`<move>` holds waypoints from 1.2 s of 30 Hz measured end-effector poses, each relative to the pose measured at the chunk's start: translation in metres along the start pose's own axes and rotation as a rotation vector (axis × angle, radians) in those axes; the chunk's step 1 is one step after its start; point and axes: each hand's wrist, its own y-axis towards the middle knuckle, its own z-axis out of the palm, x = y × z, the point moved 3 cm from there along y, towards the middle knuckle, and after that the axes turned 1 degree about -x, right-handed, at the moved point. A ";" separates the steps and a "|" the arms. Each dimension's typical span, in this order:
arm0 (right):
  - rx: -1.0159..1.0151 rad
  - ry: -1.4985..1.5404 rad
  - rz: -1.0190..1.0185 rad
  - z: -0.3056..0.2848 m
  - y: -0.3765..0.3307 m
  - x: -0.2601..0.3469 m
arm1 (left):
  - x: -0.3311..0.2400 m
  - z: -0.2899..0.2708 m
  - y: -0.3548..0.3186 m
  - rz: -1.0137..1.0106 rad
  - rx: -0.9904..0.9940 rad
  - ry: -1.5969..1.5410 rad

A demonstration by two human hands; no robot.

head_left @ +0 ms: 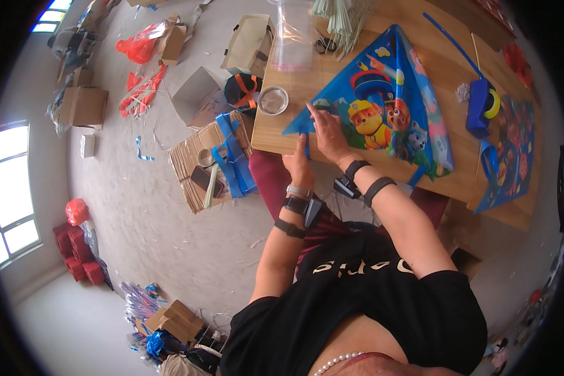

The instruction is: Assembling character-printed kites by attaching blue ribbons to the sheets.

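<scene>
A blue triangular kite [348, 94] printed with cartoon dogs lies on the wooden table, its left corner reaching the front edge. At that corner my left hand [299, 166] has its thumb up against the kite's lower edge; its fingers are curled and partly hidden. A narrow blue strip hangs beside the thumb. Just to the right, my right hand [329, 133] rests over the same corner with its fingers stretched out on the sheet, the index tip near the slanted upper edge. Black straps circle both forearms.
On the wooden table [266, 135] are a roll of clear tape [273, 100], clear plastic sleeves [293, 37], pale green sticks [335, 17] and a blue tape dispenser [479, 109]. Another printed sheet [514, 156] lies right. Flattened cardboard [185, 153] holds a phone [207, 180] left of my knees.
</scene>
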 end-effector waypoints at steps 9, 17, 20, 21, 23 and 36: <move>0.012 -0.010 -0.017 0.002 0.000 0.000 | -0.006 0.005 -0.006 0.056 -0.008 -0.065; -0.014 -0.027 -0.031 0.003 -0.001 0.001 | -0.004 0.002 -0.006 0.036 -0.014 -0.066; -0.018 -0.045 -0.039 0.003 0.000 0.002 | -0.003 0.001 -0.006 0.009 0.007 -0.081; -0.018 -0.047 -0.039 0.002 0.000 0.003 | -0.003 0.000 -0.004 0.009 0.008 -0.082; -0.017 -0.042 -0.043 0.001 0.000 0.003 | -0.003 0.000 -0.003 0.011 -0.003 -0.055; 0.019 -0.037 -0.043 0.000 0.001 -0.001 | 0.001 0.003 -0.002 0.017 -0.024 -0.079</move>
